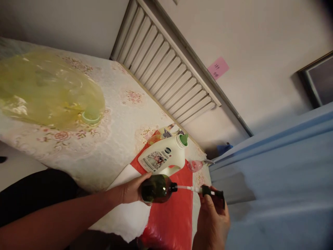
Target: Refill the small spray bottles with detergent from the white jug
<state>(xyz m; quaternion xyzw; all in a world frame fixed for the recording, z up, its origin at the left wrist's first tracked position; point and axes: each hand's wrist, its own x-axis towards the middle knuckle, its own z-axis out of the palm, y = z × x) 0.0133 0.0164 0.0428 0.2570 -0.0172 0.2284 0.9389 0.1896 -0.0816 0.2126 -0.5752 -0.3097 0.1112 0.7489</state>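
Note:
My left hand (135, 189) is closed around a dark green bottle (156, 188), whose neck points to the right. In my right hand (214, 215) is a black pump dispenser head (212, 193), gripped between thumb and fingers. Its pale dip tube (184, 187) reaches to the mouth of the bottle; how far it goes inside I cannot tell. Just behind the bottle stands a cream detergent jug (163, 154) with a handle, its neck uncapped or fitted with a green spout (183, 139).
Red plastic sheeting (170, 222) and a white cloth (122, 215) lie under my hands. A yellow translucent bag (49, 90) with a green cap rests on the floral tablecloth (117, 121). A pink clear bottle (195, 166) stands near the blue curtain (281, 173). Behind is a radiator (166, 62).

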